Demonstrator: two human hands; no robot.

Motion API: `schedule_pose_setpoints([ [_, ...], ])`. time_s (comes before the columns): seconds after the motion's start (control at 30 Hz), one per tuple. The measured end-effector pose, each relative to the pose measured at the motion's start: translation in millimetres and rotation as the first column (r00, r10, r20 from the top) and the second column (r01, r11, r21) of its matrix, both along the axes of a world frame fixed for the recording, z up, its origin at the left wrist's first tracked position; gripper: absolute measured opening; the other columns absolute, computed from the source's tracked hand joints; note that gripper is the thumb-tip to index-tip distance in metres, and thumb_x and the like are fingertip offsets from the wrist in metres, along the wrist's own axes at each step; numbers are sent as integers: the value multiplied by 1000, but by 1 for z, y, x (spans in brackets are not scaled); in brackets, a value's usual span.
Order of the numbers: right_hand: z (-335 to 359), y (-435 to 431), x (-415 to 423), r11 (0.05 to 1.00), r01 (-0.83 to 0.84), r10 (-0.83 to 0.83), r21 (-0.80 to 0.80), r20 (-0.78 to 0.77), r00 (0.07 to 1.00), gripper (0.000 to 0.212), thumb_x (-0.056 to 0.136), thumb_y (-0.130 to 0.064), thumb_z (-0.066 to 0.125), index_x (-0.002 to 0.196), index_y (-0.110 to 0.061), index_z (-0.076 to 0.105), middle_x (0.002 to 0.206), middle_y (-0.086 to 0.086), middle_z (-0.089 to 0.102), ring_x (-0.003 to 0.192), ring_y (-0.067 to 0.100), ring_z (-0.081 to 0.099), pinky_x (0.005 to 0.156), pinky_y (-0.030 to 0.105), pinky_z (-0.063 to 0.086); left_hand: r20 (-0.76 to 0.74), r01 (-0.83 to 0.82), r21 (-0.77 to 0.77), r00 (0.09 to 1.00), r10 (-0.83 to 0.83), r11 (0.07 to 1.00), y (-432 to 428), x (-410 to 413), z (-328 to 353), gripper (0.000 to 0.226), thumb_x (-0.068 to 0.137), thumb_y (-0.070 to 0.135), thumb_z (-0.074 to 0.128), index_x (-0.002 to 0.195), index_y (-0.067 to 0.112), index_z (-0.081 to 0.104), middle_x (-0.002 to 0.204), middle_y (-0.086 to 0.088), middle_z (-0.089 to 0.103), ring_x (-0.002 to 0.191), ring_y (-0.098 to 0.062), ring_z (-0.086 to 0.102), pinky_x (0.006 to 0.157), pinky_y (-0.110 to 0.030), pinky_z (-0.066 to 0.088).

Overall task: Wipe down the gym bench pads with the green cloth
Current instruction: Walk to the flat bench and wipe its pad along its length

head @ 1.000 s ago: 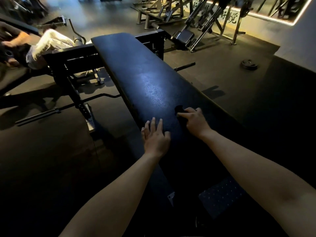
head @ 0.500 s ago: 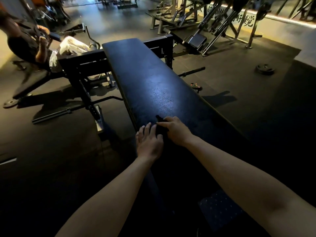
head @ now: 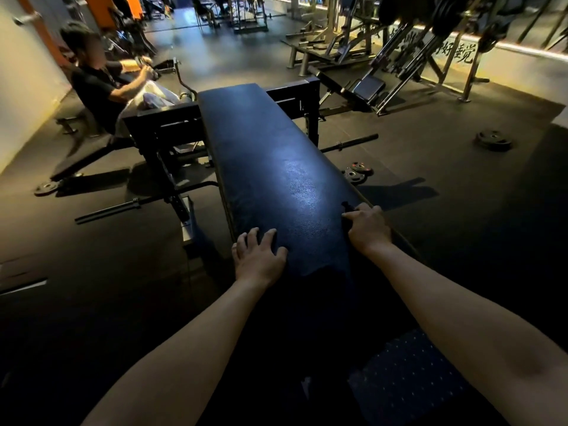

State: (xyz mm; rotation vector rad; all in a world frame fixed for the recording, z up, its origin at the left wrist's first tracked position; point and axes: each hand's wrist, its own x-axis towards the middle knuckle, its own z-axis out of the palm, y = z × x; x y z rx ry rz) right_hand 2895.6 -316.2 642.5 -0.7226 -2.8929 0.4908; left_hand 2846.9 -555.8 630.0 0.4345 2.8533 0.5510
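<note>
Dim gym surroundings are seen, with a dark rubber floor [head: 461,216] and a row of weight machines [head: 415,56] along the far right wall. A long black bench pad [head: 270,155] is placed in the middle of the view and runs away from the camera; a patch of light is reflected on its textured surface.

Two bare forearms are stretched from the bottom of the view onto the near part of the pad. The left hand [head: 259,259] is laid on the left edge of the pad, with the fingers spread, a little bent, and nothing held in it. The right hand [head: 368,230] is set at the right edge of the pad, well apart from the left one. Its fingers are curled round the cloth [head: 346,208], which is pressed on the pad surface. Only a small part of the cloth is visible beyond the fingers, and in this low light it appears dark, so its colour cannot be told.

On the floor just right of the bench, two small weight plates [head: 356,173] are seen, and a bigger plate [head: 493,139] lies further right. A barbell [head: 353,143] lies behind the small plates. At the left, another person [head: 95,90] is seated on a machine.
</note>
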Motion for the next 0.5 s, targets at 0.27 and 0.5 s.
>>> schedule_pose_setpoints([
  [0.27, -14, -43, -20, 866, -493, 492, -87, -29, 870, 47, 94, -27, 55, 139, -37, 51, 138, 5, 50, 123, 31, 41, 108, 41, 36, 38, 39, -31, 999, -38, 999, 59, -3, 14, 59, 98, 37, 46, 154, 23, 33, 163, -5, 20, 148, -29, 12, 119, -46, 11],
  [0.5, -18, 38, 0, 941, -339, 338, -23, -46, 940, 33, 96, -21, 50, 123, -32, 66, 129, 2, 51, 116, 32, 40, 94, 43, 47, 55, 113, -70, 992, -110, 991, 116, 12, 8, 66, 94, 61, 44, 154, 42, 24, 166, 4, 11, 147, -30, 7, 119, -53, 6],
])
